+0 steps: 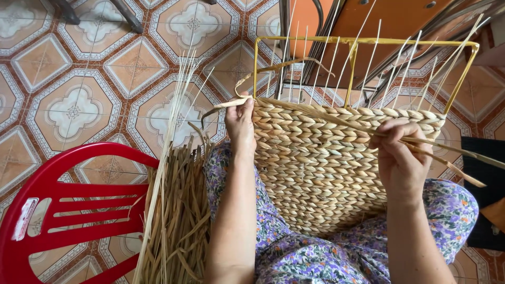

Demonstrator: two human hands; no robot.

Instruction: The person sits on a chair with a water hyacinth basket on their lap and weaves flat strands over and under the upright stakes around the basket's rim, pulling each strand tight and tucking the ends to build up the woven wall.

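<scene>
A half-woven straw basket [315, 163] rests on my lap, built on a yellow wire frame [363, 41] with thin pale upright stakes. My left hand [240, 126] pinches a flat straw strand [226, 104] at the basket's upper left corner. My right hand [399, 155] grips several straw strands [452, 155] at the upper right of the woven wall; the strands trail off to the right. A long strand runs across the top rim between both hands.
A bundle of loose dried straw [176, 221] leans to my left, next to a red plastic chair [58, 205]. Patterned floor tiles [79, 105] lie beyond. An orange panel with metal legs [394, 21] stands behind the basket. A dark object [481, 173] sits at right.
</scene>
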